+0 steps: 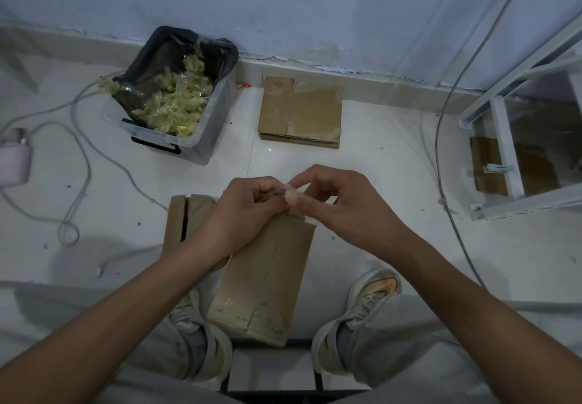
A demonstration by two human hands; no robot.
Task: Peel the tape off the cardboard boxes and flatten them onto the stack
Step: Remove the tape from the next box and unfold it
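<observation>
A brown cardboard box (264, 280) stands tilted on the floor between my feet. My left hand (248, 208) and my right hand (333, 202) meet above its far top edge. Both pinch a small crumpled piece of clear tape (291, 194) between fingertips and thumbs. A second cardboard box (181, 217) lies partly hidden behind my left wrist. The stack of flattened boxes (300, 113) lies on the floor by the wall, straight ahead.
A clear plastic bin (176, 101) with a black liner holds several wads of peeled tape, far left. White cables (78, 164) loop over the floor at left. A white metal rack (510, 139) with cardboard under it stands at right. My shoes (362, 315) flank the box.
</observation>
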